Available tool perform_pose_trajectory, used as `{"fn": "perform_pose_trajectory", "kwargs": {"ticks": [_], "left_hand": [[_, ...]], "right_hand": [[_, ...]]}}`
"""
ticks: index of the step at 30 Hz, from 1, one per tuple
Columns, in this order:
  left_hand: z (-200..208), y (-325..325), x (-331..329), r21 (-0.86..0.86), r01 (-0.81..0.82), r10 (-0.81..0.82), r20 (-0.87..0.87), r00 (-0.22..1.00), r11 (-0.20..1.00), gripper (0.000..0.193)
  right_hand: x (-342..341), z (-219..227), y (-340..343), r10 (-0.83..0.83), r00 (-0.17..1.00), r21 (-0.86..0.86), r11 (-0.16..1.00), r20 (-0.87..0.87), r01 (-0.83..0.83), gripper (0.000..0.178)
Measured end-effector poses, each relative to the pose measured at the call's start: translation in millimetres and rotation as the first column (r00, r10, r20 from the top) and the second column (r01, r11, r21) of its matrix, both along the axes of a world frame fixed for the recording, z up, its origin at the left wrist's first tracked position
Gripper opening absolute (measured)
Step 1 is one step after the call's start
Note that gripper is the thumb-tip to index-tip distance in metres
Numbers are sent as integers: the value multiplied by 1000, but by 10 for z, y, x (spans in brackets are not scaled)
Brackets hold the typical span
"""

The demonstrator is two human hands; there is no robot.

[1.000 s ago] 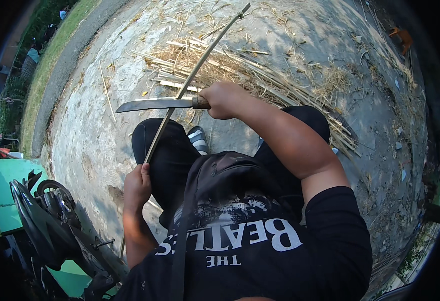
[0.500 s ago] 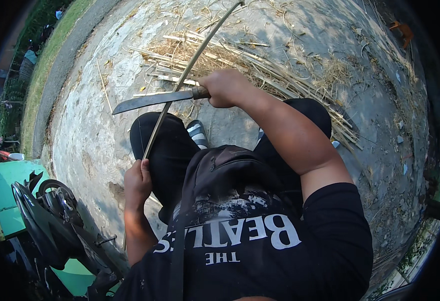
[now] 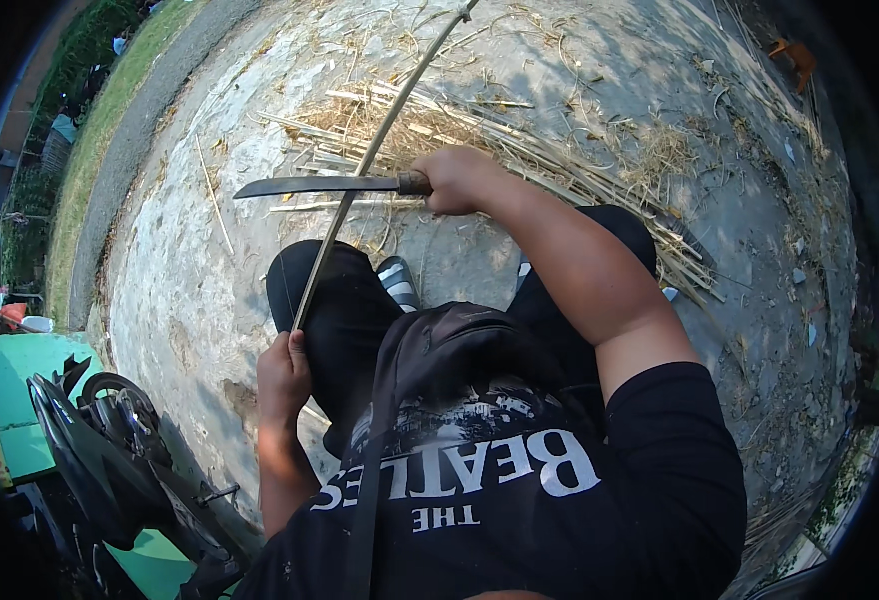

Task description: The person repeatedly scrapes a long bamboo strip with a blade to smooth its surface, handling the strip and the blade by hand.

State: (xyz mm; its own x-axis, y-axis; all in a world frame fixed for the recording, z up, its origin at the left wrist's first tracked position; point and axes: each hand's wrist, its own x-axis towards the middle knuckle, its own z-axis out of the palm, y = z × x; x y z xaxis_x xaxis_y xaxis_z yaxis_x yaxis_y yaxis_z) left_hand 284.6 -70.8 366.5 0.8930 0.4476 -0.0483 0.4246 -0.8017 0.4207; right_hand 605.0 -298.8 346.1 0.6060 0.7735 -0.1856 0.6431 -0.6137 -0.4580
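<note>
I sit with black-trousered knees over rough concrete ground (image 3: pixel 189 290). My left hand (image 3: pixel 283 375) grips the near end of a long thin bamboo stick (image 3: pixel 379 150) that slants up and away to the top of the view. My right hand (image 3: pixel 456 178) is closed on the handle of a long dark blade (image 3: pixel 309 186), which points left and lies across the stick, touching it about midway. A black bag strap crosses my chest.
A pile of split bamboo strips and dry shavings (image 3: pixel 539 150) lies on the ground beyond my knees. A parked motorbike (image 3: pixel 99 450) stands at lower left beside a green surface (image 3: pixel 19 400). A grass strip (image 3: pixel 89 140) borders the concrete on the left.
The blade and my right hand have slid slightly down and toward me along the stick. My left hand keeps its hold on the stick's near end.
</note>
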Motion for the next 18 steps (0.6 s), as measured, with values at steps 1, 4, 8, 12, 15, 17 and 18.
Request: {"fn": "perform_pose_trajectory", "kwargs": {"ticks": [1, 4, 8, 12, 15, 17, 18], "left_hand": [[12, 21, 40, -32, -7, 7, 1, 1000, 999, 50], [40, 114, 64, -13, 12, -13, -81, 997, 1000, 50], [27, 181, 38, -138, -19, 3, -114, 993, 990, 51], [10, 163, 40, -141, 12, -23, -80, 997, 990, 51], [-8, 173, 131, -75, 49, -55, -80, 995, 996, 51], [-22, 202, 108, -50, 42, -47, -93, 995, 998, 51], [-33, 212, 81, -77, 29, -36, -92, 995, 997, 51]], "right_hand": [[169, -94, -58, -156, 980, 61, 985, -120, 164, 29], [295, -175, -132, -316, 943, -14, 948, -103, 317, 29], [-89, -84, 18, -48, 998, 64, 997, -41, 51, 24], [-112, 21, 101, 112, 994, 42, 993, 0, -112, 24], [-43, -180, 124, 77, 996, -2, 997, -46, -77, 25], [-129, -106, 150, 73, 997, 2, 997, -18, -73, 26], [-171, -64, 168, 70, 998, -20, 997, 5, -70, 26]]}}
